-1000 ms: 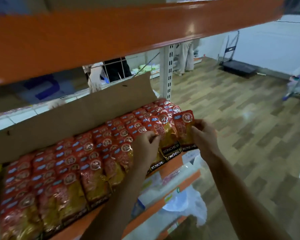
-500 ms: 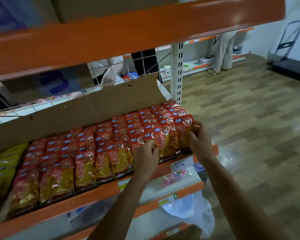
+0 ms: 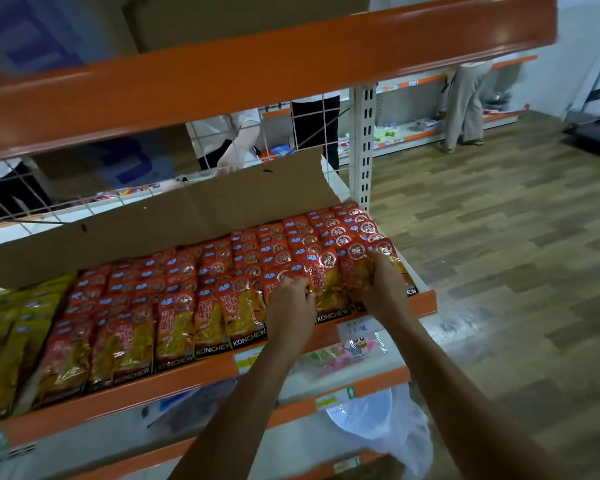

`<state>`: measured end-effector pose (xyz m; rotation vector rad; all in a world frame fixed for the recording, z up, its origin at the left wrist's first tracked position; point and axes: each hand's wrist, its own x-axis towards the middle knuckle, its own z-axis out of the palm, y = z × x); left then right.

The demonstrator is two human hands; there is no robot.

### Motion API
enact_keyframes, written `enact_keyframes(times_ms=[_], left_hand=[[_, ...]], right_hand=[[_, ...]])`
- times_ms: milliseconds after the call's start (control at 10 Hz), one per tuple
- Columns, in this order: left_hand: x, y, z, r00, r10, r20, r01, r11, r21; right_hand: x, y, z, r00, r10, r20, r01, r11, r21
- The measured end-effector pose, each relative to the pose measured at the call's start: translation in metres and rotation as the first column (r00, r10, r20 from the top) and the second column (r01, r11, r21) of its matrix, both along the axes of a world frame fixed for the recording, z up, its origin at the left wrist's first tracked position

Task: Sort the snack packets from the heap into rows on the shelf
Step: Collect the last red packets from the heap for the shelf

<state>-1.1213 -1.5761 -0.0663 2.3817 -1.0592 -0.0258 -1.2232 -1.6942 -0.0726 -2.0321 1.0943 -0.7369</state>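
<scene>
Pinching the front snack packets (image 3: 329,292), the left grip (image 3: 291,301) and right grip (image 3: 383,289) flanked them. Their long axis ran away from both grips, into the shelf (image 3: 194,374).

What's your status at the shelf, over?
Left hand and right hand both grip packets at the front row's right end. Red rows fill the shelf. Cardboard stands behind; nothing blocks the hands.

red snack packets (image 3: 174,306) lie in overlapping rows on the orange-edged shelf (image 3: 153,386). at the rows' 3 o'clock end, left hand (image 3: 291,306) and right hand (image 3: 383,289) grip the front packets (image 3: 329,289) with curled fingers (image 3: 291,285). a cardboard flap (image 3: 187,220) stands at 12 o'clock, yellow packets (image 3: 11,327) at 9 o'clock.
</scene>
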Motion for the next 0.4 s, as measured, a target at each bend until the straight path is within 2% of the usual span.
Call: enact_keyframes(times_ms=[200, 300, 400], left_hand=[[0.000, 0.004, -0.004, 0.999, 0.033, -0.013, -0.033, 0.999, 0.003], [0.003, 0.014, -0.003, 0.999, 0.038, -0.036, -0.039, 0.999, -0.022], [0.012, 0.031, 0.000, 0.998, 0.052, 0.021, -0.051, 0.997, -0.059]], right_hand=[[-0.001, 0.017, -0.012, 0.985, -0.050, -0.163, 0.029, 0.991, -0.131], [0.000, 0.023, -0.014, 0.980, -0.057, -0.191, 0.029, 0.989, -0.145], [-0.001, 0.031, -0.013, 0.974, -0.073, -0.213, 0.034, 0.982, -0.184]])
